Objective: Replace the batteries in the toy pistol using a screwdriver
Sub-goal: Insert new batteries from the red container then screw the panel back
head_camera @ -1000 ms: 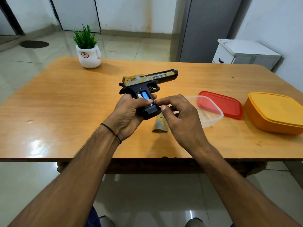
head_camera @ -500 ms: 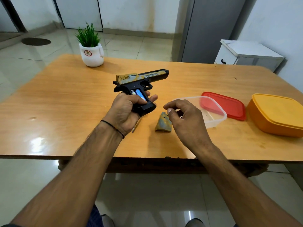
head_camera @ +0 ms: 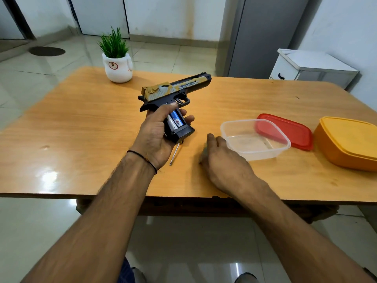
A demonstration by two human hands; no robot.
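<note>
Your left hand (head_camera: 158, 131) is wrapped around the toy pistol (head_camera: 175, 92) at the grip, barrel pointing away from you. The battery bay is open; two batteries (head_camera: 175, 121) sit just beyond your fingertips. The screwdriver (head_camera: 175, 153) lies on the table (head_camera: 81, 123) below the pistol butt. Your right hand (head_camera: 221, 160) lies palm-down over what looks like the grip cover; whether it has closed on it, cannot tell. Judged remaining: refit cover, drive screw.

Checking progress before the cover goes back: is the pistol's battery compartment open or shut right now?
Open. The toy pistol in the left hand has no grip cover, and two batteries show in the grip.
</note>
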